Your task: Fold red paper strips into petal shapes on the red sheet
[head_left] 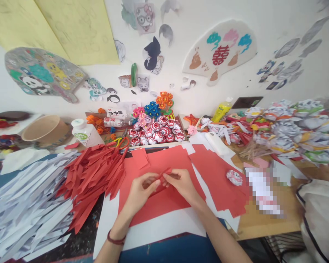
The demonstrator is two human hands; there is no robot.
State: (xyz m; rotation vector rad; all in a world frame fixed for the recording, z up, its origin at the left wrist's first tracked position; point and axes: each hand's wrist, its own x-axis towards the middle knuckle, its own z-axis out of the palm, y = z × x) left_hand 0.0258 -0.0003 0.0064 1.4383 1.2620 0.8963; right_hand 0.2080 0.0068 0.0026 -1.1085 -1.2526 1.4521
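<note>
A narrow red paper strip [166, 171] is held between my two hands above the red paper sheets [170, 208]. My left hand [141, 190] pinches it from the left with thumb and fingers. My right hand [182, 182] grips it with thumb and index finger, close to the left fingertips. Part of the strip is covered by the fingers, so its exact fold cannot be made out. Beneath the red sheets lies white paper [164, 228]. Left of my hands is a heap of folded red paper strips [90, 179], beside a larger heap of white strips [30, 208].
Rolled red-and-white paper flowers [159, 133] are grouped at the back. Scissors [120, 140] and a white bottle [86, 133] stand near the red heap. On the right are a single flower [234, 178], a yellow bottle [222, 109], wrapped flowers [287, 128] and another person's sleeve [320, 212].
</note>
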